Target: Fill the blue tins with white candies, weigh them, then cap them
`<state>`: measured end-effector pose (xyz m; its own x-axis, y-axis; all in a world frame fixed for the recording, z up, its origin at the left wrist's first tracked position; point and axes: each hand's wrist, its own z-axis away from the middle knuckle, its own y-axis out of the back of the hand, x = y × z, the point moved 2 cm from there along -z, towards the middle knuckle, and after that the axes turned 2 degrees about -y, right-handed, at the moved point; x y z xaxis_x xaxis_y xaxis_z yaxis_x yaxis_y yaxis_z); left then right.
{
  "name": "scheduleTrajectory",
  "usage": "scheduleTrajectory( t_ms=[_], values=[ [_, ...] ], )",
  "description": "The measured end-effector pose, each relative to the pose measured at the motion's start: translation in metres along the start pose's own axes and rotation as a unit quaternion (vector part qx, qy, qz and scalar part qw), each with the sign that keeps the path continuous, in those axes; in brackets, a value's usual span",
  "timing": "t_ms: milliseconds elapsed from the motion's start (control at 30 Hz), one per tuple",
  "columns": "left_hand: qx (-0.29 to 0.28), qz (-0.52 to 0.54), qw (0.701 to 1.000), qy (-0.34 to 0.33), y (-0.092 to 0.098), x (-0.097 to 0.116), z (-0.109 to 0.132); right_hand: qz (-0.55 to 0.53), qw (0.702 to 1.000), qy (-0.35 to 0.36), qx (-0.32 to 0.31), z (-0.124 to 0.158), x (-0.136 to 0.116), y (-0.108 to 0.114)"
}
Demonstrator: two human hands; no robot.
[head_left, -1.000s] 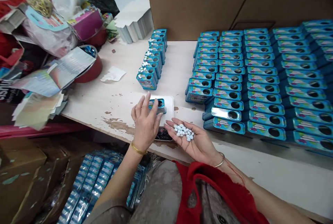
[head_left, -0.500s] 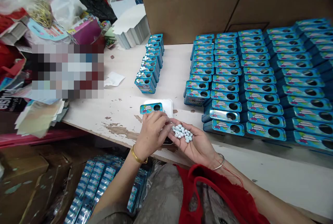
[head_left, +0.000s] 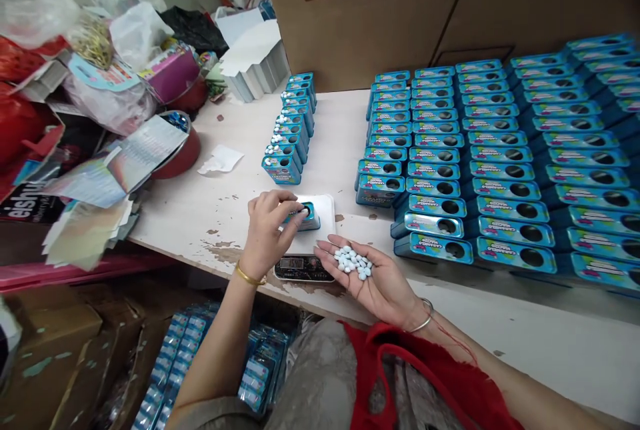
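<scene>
The white desk (head_left: pixel 336 143) is worn, its surface chipped to brown near the front edge. Directly on it: 1 scale (head_left: pixel 327 218) near that edge, 1 short row of blue tins (head_left: pixel 293 139) beyond, a larger block of tins (head_left: pixel 501 155) rightward, 1 crumpled white paper (head_left: pixel 221 160), and stacked white card (head_left: pixel 257 63) farther back.

Glossy, metal-looking printed tin (head_left: pixel 312 223) on a smooth, plastic-looking scale plate (head_left: pixel 327 213), smooth pellets (head_left: pixel 353 262), flaking, rough-patched tabletop (head_left: pixel 335 143), matt cardboard (head_left: pixel 370 23), person's shiny metal bangle (head_left: pixel 249 276), frayed cloth (head_left: pixel 400 350)
</scene>
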<state>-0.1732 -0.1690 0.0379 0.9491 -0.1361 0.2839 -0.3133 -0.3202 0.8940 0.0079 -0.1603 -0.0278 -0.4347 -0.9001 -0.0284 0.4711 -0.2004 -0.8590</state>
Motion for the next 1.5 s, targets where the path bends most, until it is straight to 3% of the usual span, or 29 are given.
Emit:
scheduleTrajectory(
  t_ms=[167,333,433,533,633,700,800,933,1000,1100,1233,1367,1500],
  values=[
    [-0.119,-0.031,0.991,-0.047,0.001,-0.019,-0.001,0.001,1.0,-0.001,0.018,0.008,-0.003,0.021],
    [-0.099,-0.03,0.988,-0.112,-0.009,0.007,-0.021,-0.006,1.0,-0.009,0.024,0.01,-0.004,0.033],
    [-0.096,-0.003,0.981,-0.166,-0.03,0.034,-0.044,-0.001,1.0,-0.005,0.011,0.011,-0.003,0.033],
    [-0.117,-0.007,0.971,-0.207,-0.062,0.051,-0.061,0.005,1.0,0.001,0.015,0.012,-0.004,0.031],
    [-0.108,-0.03,0.967,-0.228,-0.09,0.055,-0.069,0.008,0.999,0.002,0.035,0.014,-0.007,0.03],
    [-0.089,-0.029,0.969,-0.23,-0.096,0.049,-0.07,0.008,0.999,0.002,0.042,0.015,-0.008,0.03],
    [-0.028,-0.019,0.984,-0.175,-0.082,0.023,-0.072,0.004,0.999,-0.004,0.043,0.014,-0.009,0.032],
    [0.051,-0.108,0.993,-0.006,-0.053,-0.042,-0.073,-0.001,0.999,-0.014,0.044,0.01,-0.009,0.033],
    [0.029,-0.169,0.985,0.038,-0.048,-0.072,-0.071,-0.002,0.999,-0.017,0.043,0.009,-0.008,0.034],
    [-0.036,-0.225,0.974,0.018,-0.05,-0.098,-0.067,-0.004,0.999,-0.023,0.047,0.01,-0.007,0.033],
    [-0.066,-0.248,0.965,-0.057,-0.032,-0.086,-0.061,0.002,0.998,-0.018,0.054,0.015,-0.008,0.032],
    [-0.158,-0.241,0.951,-0.11,0.0,-0.043,-0.05,0.009,0.998,-0.013,0.063,0.018,-0.007,0.034],
    [-0.241,-0.217,0.934,-0.147,0.004,-0.007,-0.032,0.014,0.997,-0.014,0.071,0.021,-0.004,0.036]
  ],
)
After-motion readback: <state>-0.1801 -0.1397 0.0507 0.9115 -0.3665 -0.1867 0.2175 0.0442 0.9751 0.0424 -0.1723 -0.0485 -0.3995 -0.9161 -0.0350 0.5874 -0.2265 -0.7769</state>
